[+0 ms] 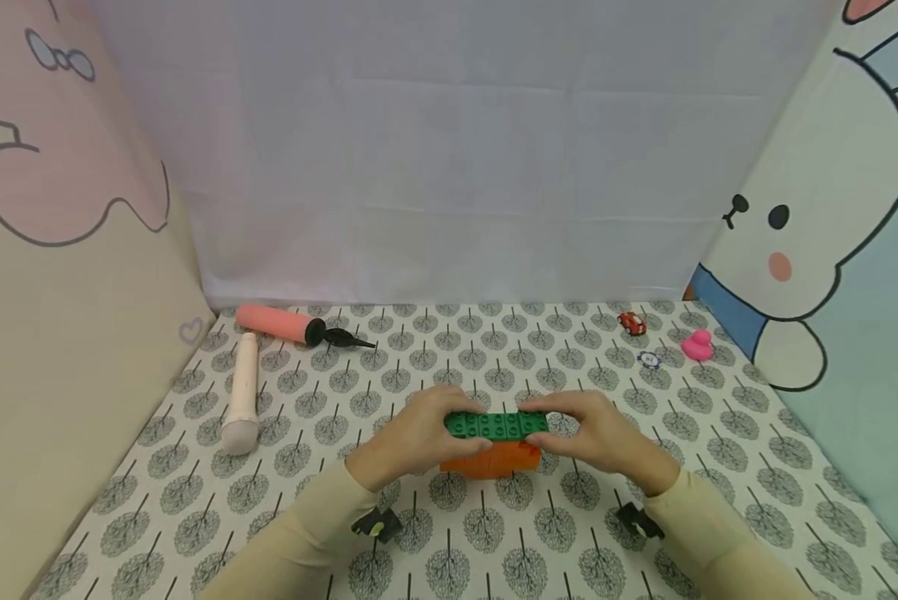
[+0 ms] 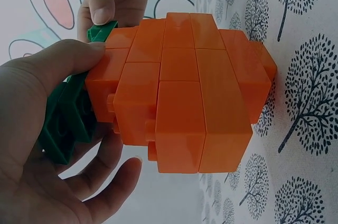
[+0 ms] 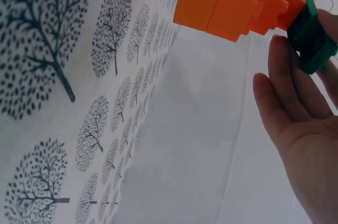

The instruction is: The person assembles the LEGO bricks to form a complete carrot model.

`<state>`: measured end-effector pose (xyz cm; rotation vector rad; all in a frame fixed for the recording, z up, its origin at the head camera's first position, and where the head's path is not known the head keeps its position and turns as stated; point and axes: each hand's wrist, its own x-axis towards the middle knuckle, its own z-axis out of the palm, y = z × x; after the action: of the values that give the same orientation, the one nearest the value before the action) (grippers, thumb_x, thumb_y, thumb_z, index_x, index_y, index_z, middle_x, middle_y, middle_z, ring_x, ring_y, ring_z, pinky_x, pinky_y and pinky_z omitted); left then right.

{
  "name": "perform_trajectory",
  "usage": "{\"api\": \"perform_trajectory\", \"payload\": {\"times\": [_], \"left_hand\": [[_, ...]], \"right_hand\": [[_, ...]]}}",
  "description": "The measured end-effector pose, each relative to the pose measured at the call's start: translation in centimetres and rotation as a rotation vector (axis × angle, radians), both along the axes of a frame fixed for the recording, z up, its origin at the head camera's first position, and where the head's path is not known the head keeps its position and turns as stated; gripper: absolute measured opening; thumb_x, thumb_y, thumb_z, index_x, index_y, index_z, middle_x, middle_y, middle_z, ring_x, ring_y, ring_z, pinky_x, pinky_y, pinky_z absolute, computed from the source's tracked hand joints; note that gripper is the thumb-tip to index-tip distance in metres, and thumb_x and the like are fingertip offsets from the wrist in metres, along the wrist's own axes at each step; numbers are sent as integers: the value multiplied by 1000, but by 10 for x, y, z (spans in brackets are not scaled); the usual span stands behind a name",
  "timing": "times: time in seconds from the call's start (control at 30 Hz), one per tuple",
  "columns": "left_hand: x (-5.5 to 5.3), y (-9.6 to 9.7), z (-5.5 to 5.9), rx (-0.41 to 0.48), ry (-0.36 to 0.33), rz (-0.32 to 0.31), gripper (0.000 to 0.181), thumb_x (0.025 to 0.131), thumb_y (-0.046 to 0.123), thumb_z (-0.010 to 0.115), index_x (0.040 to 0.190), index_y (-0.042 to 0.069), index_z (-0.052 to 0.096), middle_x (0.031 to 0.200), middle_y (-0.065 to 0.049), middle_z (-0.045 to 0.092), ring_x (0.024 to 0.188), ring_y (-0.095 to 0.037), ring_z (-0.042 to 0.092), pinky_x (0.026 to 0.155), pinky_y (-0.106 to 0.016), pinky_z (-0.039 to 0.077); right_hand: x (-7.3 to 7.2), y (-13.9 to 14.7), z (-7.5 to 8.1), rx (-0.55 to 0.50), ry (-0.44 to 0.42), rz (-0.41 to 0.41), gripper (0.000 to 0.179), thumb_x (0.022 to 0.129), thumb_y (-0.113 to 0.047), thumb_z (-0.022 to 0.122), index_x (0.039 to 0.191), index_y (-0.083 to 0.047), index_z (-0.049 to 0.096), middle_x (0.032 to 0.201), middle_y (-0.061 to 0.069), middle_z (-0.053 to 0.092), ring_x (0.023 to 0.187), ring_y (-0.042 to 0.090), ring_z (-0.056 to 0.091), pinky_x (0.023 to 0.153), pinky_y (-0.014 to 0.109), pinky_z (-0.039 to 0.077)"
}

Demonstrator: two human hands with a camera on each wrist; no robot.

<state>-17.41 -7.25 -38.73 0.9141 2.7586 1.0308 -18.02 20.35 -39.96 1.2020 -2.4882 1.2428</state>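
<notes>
Both hands hold a model of toy building bricks between them, with stepped orange bricks [image 1: 491, 463] below and a studded green top [image 1: 498, 427]. My left hand [image 1: 432, 432] grips the green top's left end, thumb on the near side and fingers behind. At the other end, my right hand [image 1: 588, 428] pinches the green top between thumb and fingers. The left wrist view shows the orange body [image 2: 179, 92] narrowing in steps toward the tablecloth. Green bricks [image 3: 311, 39] jut past the orange ones in the right wrist view, where the model is partly cut off.
At the left lie a whitish microphone-shaped thing [image 1: 243, 392], a pink cylinder [image 1: 272, 322] with a black end and a dark, slender thing [image 1: 349, 338]. A red toy car [image 1: 632, 323], a poker chip [image 1: 649, 360] and a pink duck [image 1: 698, 345] sit at the back right.
</notes>
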Motion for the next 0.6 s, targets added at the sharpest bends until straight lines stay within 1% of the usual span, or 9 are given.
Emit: {"api": "perform_trajectory", "payload": {"times": [0.1,0.2,0.37,0.47,0.57,0.6], "left_hand": [[-1,-1,0,-3,6,-6,40,84,39,79,117,19,73,102,10,65,85,-8,54,71,-25,48],[-1,-1,2,-7,16,-4,39,84,39,79,117,19,73,102,10,65,85,-8,54,71,-25,48],[0,-1,1,1,27,-1,38,84,38,78,116,19,73,102,10,65,87,-8,55,74,-25,49],[3,-2,-1,9,34,3,45,84,41,78,123,19,70,108,8,66,89,-6,55,77,-25,49],[5,-5,-3,45,7,10,57,83,42,79,132,18,64,116,3,66,92,-8,57,80,-28,51],[6,-6,-4,56,-7,18,61,82,43,80,135,18,62,121,2,66,95,-9,58,83,-29,52]], "right_hand": [[0,0,0,-10,-8,7,37,83,-11,80,119,-7,72,113,4,74,102,15,69,93,34,55],[0,-1,1,-3,-16,-9,38,83,-12,81,120,-10,72,113,1,74,102,13,68,93,34,55],[2,-2,0,42,2,-36,41,85,-17,80,124,-13,69,114,-2,72,105,14,67,95,41,54],[4,-1,0,74,28,-47,48,85,-21,79,130,-12,65,121,0,70,109,17,67,97,47,52],[7,1,0,104,12,-65,58,85,-26,80,138,-13,59,129,2,67,111,19,66,98,51,50],[7,3,0,111,-4,-69,62,85,-28,80,141,-14,56,130,2,66,111,19,66,97,52,50]]}}
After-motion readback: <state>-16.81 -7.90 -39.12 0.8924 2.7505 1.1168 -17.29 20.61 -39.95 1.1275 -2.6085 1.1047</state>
